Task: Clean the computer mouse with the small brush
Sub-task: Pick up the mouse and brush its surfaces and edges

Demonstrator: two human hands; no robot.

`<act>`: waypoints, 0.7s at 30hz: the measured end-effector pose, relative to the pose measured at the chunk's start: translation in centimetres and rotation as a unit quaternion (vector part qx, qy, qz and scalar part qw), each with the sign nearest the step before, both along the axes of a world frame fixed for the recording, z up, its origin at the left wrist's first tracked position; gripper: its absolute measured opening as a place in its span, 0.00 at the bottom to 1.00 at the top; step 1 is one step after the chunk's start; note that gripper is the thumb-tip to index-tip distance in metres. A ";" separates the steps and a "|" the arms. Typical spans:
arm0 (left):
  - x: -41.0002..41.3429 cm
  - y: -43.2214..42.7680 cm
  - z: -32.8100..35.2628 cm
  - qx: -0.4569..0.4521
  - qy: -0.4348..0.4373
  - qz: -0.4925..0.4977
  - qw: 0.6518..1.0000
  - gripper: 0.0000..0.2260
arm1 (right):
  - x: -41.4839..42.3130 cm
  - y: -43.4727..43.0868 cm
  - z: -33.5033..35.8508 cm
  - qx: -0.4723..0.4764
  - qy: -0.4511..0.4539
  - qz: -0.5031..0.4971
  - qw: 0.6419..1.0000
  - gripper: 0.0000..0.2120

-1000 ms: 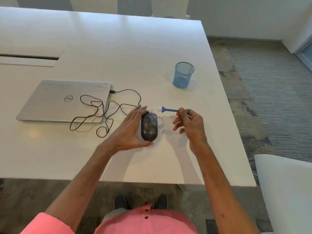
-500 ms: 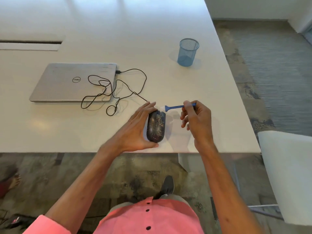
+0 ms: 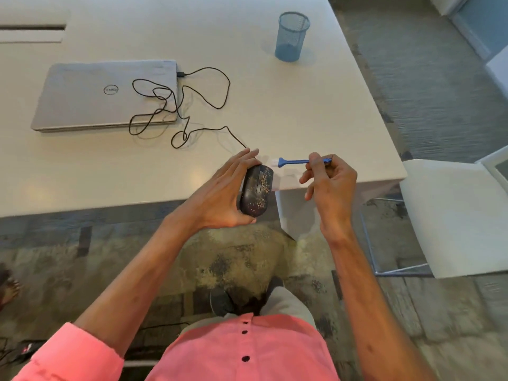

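Note:
A black computer mouse (image 3: pixel 256 191) speckled with light crumbs is gripped by my left hand (image 3: pixel 222 196), fingers along its left side and thumb under its near end. It hangs past the table's near edge, lifted off the top. My right hand (image 3: pixel 328 185) pinches the handle of a small blue brush (image 3: pixel 292 161), which lies level with its white bristle tip pointing left. The tip sits just right of the mouse's far end, not touching it. The mouse's black cable (image 3: pixel 198 105) runs in loops back to the laptop.
A closed silver laptop (image 3: pixel 90 100) lies at the left of the white table (image 3: pixel 316 111), with the cable plugged into its right side. A blue mesh cup (image 3: pixel 291 37) stands at the back right. A white chair (image 3: pixel 453 215) is at the right, beside the table corner.
My left hand has pulled the mouse toward me, off the table top and past its near edge. The right hand with the brush followed. The view tilted further down.

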State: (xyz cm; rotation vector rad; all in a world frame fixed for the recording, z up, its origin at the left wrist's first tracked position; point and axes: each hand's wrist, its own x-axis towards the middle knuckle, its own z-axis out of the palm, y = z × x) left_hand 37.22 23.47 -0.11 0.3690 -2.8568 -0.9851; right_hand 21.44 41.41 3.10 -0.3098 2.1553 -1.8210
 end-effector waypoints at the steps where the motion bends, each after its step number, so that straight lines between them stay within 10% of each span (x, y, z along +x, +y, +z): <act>1: 0.1 0.3 -0.1 0.000 -0.003 0.001 1.000 0.56 | 0.2 0.2 0.0 0.000 0.002 0.004 1.000 0.17; 21: -0.1 3.4 -0.6 -0.010 -0.012 0.005 1.000 0.58 | -0.2 2.6 -2.7 0.125 0.071 0.048 0.988 0.18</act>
